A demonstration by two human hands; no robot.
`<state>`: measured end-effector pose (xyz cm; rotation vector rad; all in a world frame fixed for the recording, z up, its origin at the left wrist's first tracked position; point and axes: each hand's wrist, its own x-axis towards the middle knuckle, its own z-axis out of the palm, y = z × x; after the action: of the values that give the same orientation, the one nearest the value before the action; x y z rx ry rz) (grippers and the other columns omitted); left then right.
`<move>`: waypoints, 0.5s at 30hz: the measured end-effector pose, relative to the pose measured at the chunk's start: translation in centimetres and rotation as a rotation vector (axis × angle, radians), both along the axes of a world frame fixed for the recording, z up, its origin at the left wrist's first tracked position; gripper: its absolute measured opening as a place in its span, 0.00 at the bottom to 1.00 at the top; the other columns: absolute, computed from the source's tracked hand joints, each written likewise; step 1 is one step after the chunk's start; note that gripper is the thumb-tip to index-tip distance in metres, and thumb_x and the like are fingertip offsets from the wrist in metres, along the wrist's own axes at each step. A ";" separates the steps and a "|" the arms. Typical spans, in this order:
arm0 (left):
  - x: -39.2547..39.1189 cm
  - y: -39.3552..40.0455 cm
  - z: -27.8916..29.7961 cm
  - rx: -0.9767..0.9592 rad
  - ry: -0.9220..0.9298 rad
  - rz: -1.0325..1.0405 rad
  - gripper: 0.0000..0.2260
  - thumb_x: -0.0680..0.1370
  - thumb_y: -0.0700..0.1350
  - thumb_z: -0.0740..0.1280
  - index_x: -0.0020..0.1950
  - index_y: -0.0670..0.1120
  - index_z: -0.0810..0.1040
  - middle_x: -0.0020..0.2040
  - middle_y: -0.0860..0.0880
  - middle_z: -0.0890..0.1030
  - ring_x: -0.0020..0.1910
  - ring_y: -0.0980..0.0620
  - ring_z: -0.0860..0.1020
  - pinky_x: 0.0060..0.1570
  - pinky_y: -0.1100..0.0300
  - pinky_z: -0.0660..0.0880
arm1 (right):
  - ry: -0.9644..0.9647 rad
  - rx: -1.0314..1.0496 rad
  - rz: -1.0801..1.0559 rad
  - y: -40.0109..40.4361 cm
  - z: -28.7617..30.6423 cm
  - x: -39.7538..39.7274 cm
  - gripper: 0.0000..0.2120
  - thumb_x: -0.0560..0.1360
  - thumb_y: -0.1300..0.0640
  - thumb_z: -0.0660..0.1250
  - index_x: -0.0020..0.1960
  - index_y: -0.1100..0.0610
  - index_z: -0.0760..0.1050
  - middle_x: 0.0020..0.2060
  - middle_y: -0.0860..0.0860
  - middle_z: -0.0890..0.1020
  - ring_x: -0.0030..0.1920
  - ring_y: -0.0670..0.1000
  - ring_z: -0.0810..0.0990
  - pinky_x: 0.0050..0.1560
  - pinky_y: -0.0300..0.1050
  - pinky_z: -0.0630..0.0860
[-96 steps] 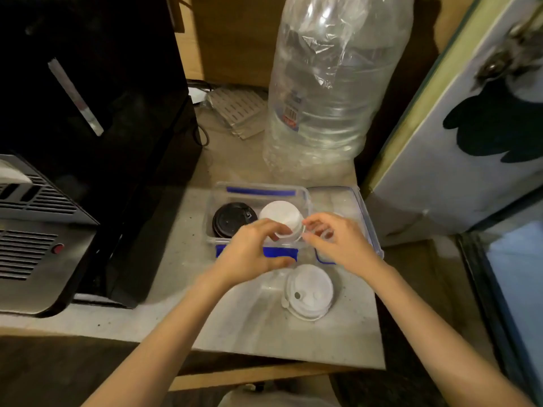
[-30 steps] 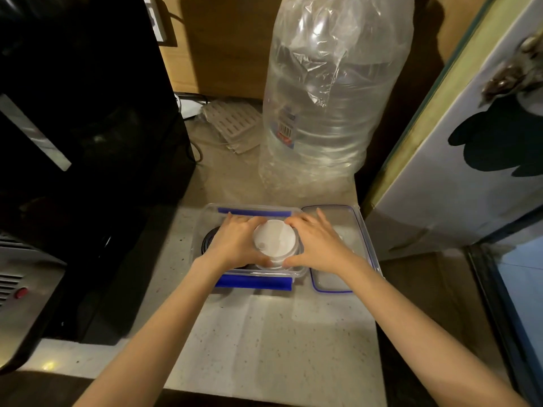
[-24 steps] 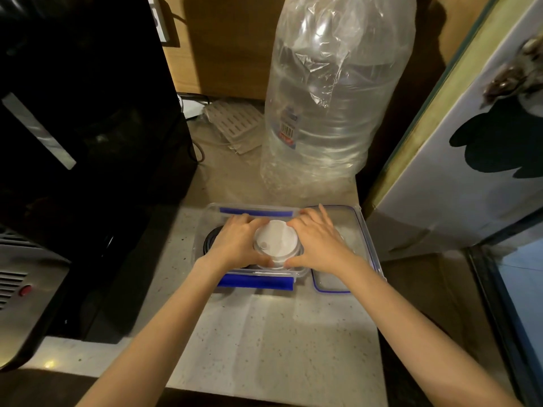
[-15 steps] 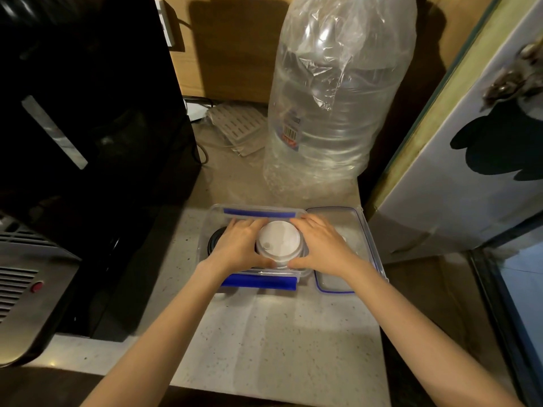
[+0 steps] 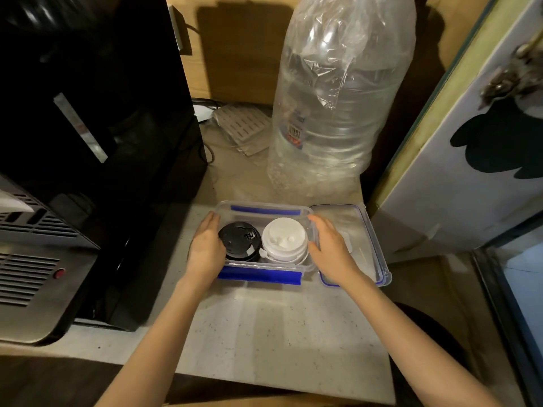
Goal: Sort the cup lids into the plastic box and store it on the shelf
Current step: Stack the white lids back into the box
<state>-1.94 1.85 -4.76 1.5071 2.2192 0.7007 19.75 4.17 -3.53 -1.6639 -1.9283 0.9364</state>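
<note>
Box (image 5: pixel 266 205): clear plastic, blue clips on near and far rims. Inside: black lid (image 5: pixel 239 240) at 9 o'clock, white lids (image 5: pixel 284 240) at 3 o'clock. Box cover (image 5: pixel 360 230): clear, blue seal line round the edge. Bench (image 5: pixel 264 324): pale grey, fine dark speckle. Bottle (image 5: pixel 338 98) at 12 o'clock: clear, label with barcode and red band. Machine (image 5: pixel 88 113) at 9 o'clock: gloss black, silver base with slotted vents, red button (image 5: pixel 59 273). Panel (image 5: pixel 476 148) at 3 o'clock: white with black shape, yellow-green edge.
</note>
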 end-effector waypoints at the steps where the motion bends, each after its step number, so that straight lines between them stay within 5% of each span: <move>1: 0.0 0.0 0.0 -0.003 -0.004 -0.001 0.24 0.76 0.30 0.56 0.72 0.41 0.60 0.74 0.43 0.61 0.73 0.47 0.59 0.70 0.58 0.56 | 0.000 0.001 0.001 -0.1 -0.1 0.0 0.26 0.76 0.67 0.59 0.72 0.54 0.59 0.73 0.52 0.62 0.72 0.53 0.62 0.69 0.45 0.62; 10: 2.1 -0.3 1.1 0.104 0.076 0.010 0.17 0.77 0.37 0.59 0.66 0.43 0.69 0.72 0.41 0.65 0.71 0.42 0.62 0.70 0.48 0.62 | 0.193 -0.018 -0.173 -0.2 0.3 3.1 0.23 0.77 0.60 0.61 0.71 0.56 0.61 0.69 0.54 0.68 0.69 0.54 0.67 0.66 0.46 0.66; 15: 8.4 -1.8 1.8 0.371 0.055 -0.520 0.12 0.75 0.44 0.64 0.56 0.42 0.77 0.58 0.41 0.79 0.57 0.43 0.77 0.59 0.57 0.70 | 0.061 0.044 -0.329 -0.5 -0.3 8.5 0.16 0.77 0.62 0.60 0.64 0.60 0.71 0.62 0.57 0.77 0.64 0.56 0.73 0.62 0.48 0.70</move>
<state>6.46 0.01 -2.92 2.1880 1.6664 0.9299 28.23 3.72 -3.81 -1.8311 -1.5603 0.7981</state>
